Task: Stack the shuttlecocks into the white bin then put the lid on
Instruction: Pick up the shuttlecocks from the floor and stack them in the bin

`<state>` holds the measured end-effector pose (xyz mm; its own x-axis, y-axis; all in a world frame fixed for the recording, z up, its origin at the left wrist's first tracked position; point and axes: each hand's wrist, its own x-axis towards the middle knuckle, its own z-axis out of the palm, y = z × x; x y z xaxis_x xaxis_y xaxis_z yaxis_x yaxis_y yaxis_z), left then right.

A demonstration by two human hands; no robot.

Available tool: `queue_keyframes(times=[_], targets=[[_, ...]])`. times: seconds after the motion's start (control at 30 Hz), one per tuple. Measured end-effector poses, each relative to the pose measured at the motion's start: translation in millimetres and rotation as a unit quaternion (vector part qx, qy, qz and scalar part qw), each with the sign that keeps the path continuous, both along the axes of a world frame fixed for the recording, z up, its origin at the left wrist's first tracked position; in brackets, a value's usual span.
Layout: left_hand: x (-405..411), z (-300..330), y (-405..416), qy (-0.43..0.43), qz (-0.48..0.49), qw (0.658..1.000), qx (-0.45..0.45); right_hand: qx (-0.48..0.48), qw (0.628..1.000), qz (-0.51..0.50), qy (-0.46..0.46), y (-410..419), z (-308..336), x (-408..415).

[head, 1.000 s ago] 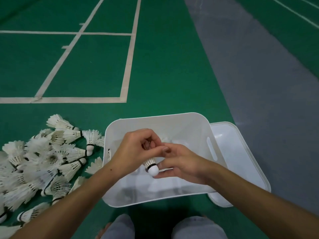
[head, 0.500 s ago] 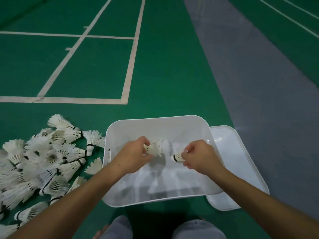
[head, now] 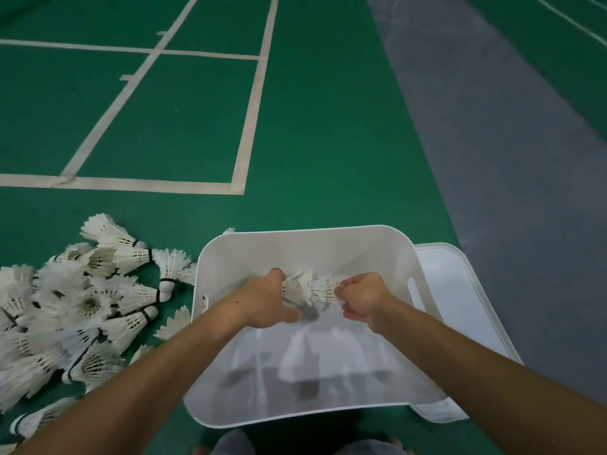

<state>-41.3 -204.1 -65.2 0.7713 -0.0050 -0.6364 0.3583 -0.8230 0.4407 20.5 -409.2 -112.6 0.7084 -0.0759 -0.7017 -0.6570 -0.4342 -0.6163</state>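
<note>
While both hands [head: 267, 302] [head: 363, 298] grip nested shuttlecocks [head: 310, 290] over the bin [head: 305, 244], stacking is underway; next, seat the stack inside.

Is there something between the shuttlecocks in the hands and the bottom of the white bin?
Nothing visible. The held shuttlecocks hang over the open white bin; the lid lies beside it on the right.

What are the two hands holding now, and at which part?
Nested shuttlecocks above the white bin: left hand grips the left end, right hand the feathered right end.
</note>
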Motion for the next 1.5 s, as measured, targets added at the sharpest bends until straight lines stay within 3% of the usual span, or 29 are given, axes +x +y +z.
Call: queue_keyframes(times=[0.1,0.23,0.33,0.47,0.6,0.8,0.9,1.0,1.13,1.23,1.3,1.5], targets=[[1.3,0.3,-0.1,0.008,0.001,1.0,-0.012,0.083,0.993,-0.067,0.04,3.4,-0.4,-0.2],[-1.6,6.4,0.7,-0.01,0.014,0.999,-0.029,0.102,0.99,-0.086,0.034,3.7,1.7,-1.9],[-11.1,18.4,2.8,-0.068,0.048,0.994,-0.07,0.044,0.999,-0.02,0.003,-7.3,13.8,-1.8],[-31.0,45.3,11.6,-0.195,0.102,0.957,-0.189,-0.03,0.993,0.098,-0.062,-25.4,41.0,-10.6],[-51.6,77.3,26.6,-0.302,0.119,0.922,-0.21,-0.051,0.962,0.175,-0.202,-7.5,79.6,-33.7],[-60.7,89.8,88.0,-0.421,0.187,0.881,-0.109,0.032,0.871,0.307,-0.382,53.2,143.0,-36.7],[-53.5,70.0,133.9,-0.412,0.244,0.877,-0.039,0.018,0.838,0.363,-0.407,81.9,154.9,-9.5],[-48.0,45.9,165.1,-0.357,0.255,0.898,-0.004,-0.02,0.82,0.418,-0.39,106.4,150.1,29.8],[-39.2,15.0,174.3,-0.285,0.19,0.938,0.043,-0.091,0.797,0.508,-0.313,131.0,129.0,82.4],[-36.6,-8.4,169.5,-0.284,0.14,0.939,0.134,-0.119,0.776,0.565,-0.254,153.3,106.4,105.9],[-35.9,-20.2,170.7,-0.293,0.138,0.926,0.196,-0.101,0.781,0.577,-0.218,168.7,88.6,112.9],[-19.5,-33.3,182.0,-0.18,0.052,0.963,0.195,-0.046,0.777,0.611,-0.143,211.0,39.6,111.3]])
